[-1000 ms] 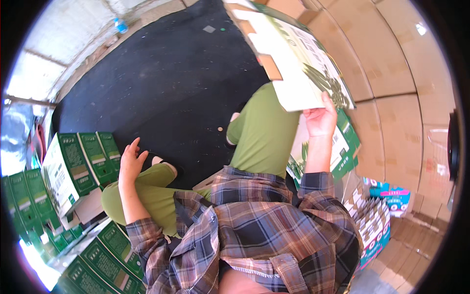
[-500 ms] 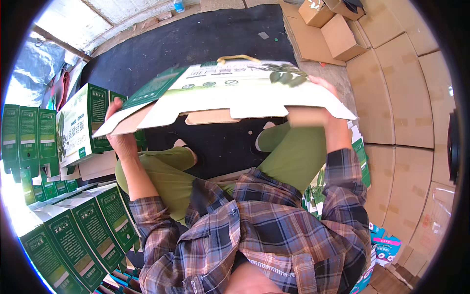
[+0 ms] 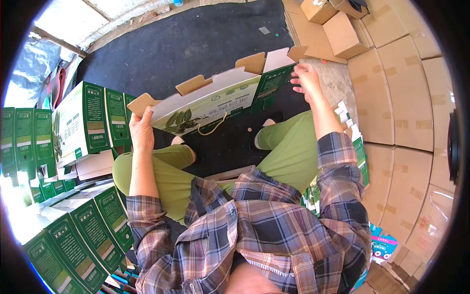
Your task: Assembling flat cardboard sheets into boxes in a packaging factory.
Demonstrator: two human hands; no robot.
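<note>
A printed gift carton point(image 3: 210, 105), white and green with a leaf picture, hangs upside down in front of my knees. Its brown and white flaps stick up along the top, and a yellow cord handle point(image 3: 213, 126) dangles from its lower part. My left hand point(image 3: 142, 128) is closed on the carton's left corner, thumb by the brown end flap point(image 3: 143, 103). At the far right corner, my right hand point(image 3: 306, 81) has its fingers apart, close beside the green side panel point(image 3: 274, 83). Whether its fingertips touch the carton, I cannot tell.
Green and white cartons point(image 3: 78, 122) stand in rows at my left, with more green ones point(image 3: 81, 240) nearer me. Brown cardboard boxes point(image 3: 406, 93) are stacked along the right. An open brown box point(image 3: 342, 36) lies at the far right, beside the black floor mat point(image 3: 196, 44).
The carton has been flipped, so its flaps now point up and its cord handle hangs down. My right hand has loosened and moved slightly left; my left hand still holds its corner.
</note>
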